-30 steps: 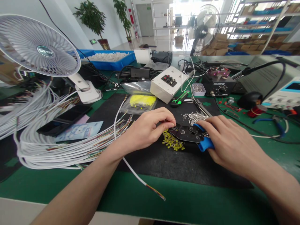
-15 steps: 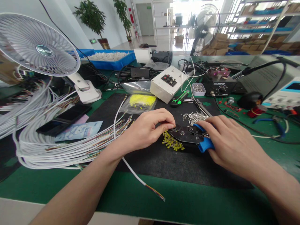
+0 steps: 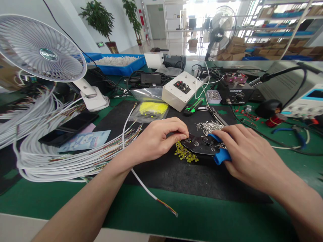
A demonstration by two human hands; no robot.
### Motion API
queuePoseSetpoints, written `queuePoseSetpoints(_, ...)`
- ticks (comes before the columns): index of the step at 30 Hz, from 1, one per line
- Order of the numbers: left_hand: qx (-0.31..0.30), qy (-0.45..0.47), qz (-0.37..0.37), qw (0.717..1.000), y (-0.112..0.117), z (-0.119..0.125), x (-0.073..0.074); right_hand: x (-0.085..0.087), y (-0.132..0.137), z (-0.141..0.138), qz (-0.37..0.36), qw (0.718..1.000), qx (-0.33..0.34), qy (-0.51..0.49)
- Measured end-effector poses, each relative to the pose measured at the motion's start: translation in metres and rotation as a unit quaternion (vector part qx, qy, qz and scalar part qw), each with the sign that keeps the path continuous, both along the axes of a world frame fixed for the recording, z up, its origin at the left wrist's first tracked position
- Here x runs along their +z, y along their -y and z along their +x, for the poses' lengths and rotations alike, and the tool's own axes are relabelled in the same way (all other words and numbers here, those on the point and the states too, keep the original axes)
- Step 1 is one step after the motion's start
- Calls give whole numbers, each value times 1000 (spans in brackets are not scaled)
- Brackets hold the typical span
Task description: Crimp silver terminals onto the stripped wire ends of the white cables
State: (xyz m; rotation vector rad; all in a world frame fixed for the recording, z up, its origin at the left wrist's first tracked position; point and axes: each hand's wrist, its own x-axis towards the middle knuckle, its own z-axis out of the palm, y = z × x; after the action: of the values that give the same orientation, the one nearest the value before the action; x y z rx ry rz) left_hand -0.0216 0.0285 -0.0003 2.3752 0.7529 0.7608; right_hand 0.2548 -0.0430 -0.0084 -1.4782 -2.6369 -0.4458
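Note:
A crimping tool with a black head and blue handles lies on a black mat. My right hand is wrapped round its blue handles. My left hand pinches something small at the tool's jaws, too small to name. A heap of small yellow pieces lies just below the jaws. A pile of silver metal terminals sits behind the tool. A white cable with coloured wire ends runs under my left wrist.
A white desk fan stands at the left above bundles of white cables. A bag of yellow parts, a white switch box, a soldering station and a blue tray lie farther back.

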Motion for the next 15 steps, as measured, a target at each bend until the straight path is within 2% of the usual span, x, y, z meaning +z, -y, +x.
queuePoseSetpoints(10,-2,3,2,1000,0,0,1,0,1,-2,-5,1000,-2,-1)
queuePoseSetpoints(15,5,8,7,1000,1,-2,4,0,4,-7,-31,999,-8,-2)
